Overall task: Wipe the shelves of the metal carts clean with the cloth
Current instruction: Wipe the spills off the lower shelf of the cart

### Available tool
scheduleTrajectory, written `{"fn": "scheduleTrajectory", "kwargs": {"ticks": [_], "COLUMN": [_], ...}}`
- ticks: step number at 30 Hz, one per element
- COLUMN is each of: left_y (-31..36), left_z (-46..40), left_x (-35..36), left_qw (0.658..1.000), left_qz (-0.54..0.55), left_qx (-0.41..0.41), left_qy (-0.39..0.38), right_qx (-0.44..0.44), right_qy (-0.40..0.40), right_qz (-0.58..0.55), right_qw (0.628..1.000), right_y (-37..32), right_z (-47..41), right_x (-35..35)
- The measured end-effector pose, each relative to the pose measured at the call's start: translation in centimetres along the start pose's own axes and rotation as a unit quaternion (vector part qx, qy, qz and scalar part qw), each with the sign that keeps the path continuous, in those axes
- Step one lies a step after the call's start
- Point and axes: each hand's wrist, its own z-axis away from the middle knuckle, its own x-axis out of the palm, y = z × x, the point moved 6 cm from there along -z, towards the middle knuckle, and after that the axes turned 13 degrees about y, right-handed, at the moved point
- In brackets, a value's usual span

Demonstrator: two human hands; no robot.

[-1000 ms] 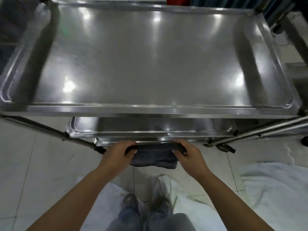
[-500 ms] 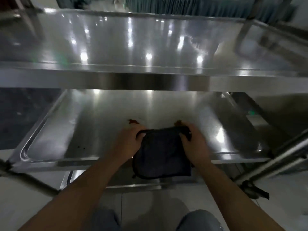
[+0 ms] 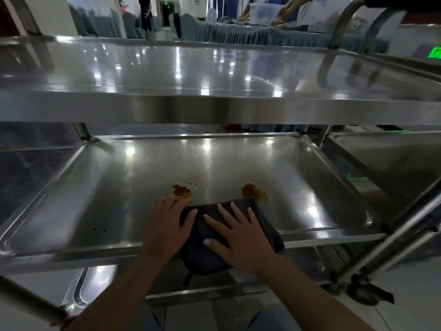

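- The middle shelf of the stainless-steel cart (image 3: 100,206), a shallow tray with a raised rim, looked hard and slick, so a cloth would probably glide on it under light pressure.
- Small dark specks (image 3: 99,229) lay on the shelf near the front left rim, well apart from the hands.
- The left hand (image 3: 167,225) rested flat on the shelf, its fingers (image 3: 171,204) straight and loosely spread; the thumb touched the cloth's left edge, and nothing was gripped.
- The left orange-brown stain (image 3: 181,191) sat just beyond the left fingertips, looking like a thin smear of sauce.
- The dark grey folded cloth (image 3: 202,256) lay on the front part of the shelf, its near end drooping over the front rim. It appeared soft, light and limp, likely to bunch if pushed from one corner, so a flat palm over its middle seemed the best hold.
- The right hand (image 3: 238,232) pressed flat on top of the cloth, fingers (image 3: 238,213) straight and spread, clasping nothing.
- The right orange-brown stain (image 3: 253,192) touched the cloth's far right corner; part of it may have been covered.
- The top shelf (image 3: 214,75) above shone with ceiling reflections.
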Motion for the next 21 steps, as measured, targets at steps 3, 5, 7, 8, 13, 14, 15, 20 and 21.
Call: {"fn": "scheduleTrajectory", "kwargs": {"ticks": [3, 5, 7, 8, 13, 14, 15, 20, 21], "left_y": [-0.2, -0.2, -0.1, -0.1, -0.3, -0.4, -0.5, -0.9, -0.9], "left_z": [0.0, 0.2, 0.3, 0.3, 0.4, 0.3, 0.3, 0.1, 0.2], "left_x": [0.3, 0.4, 0.6, 0.7, 1.5, 1.6, 1.6, 1.5, 1.6], "left_qw": [1.000, 0.999, 0.999, 0.998, 0.998, 0.998, 0.998, 0.999, 0.999], "left_qz": [0.003, 0.008, 0.001, -0.004, -0.025, -0.031, -0.037, -0.035, -0.034], "left_qx": [0.016, 0.013, 0.014, 0.015, 0.012, 0.013, 0.017, 0.008, 0.002], "left_qy": [-0.017, -0.036, -0.049, -0.054, -0.059, -0.057, -0.054, -0.032, -0.035], "right_qx": [0.011, 0.037, 0.073, 0.091, 0.114, 0.097, 0.079, 0.050, 0.054], "right_qy": [0.004, 0.005, -0.004, -0.010, -0.022, -0.024, -0.027, -0.028, -0.022], "right_qz": [0.022, 0.023, 0.022, 0.022, 0.032, 0.029, 0.028, 0.019, 0.016], "right_qw": [1.000, 0.999, 0.997, 0.996, 0.993, 0.995, 0.996, 0.998, 0.998], "right_y": [2.5, 5.0, 7.6, 8.5, 6.9, 5.6, 4.4, 3.5, 4.4], "right_z": [0.4, 0.8, 1.0, 1.0, -0.7, -1.5, -2.2, -3.4, -3.0], "right_x": [-0.4, -1.0, -1.5, -1.7, -0.5, 0.1, 0.5, 1.1, 0.8]}}
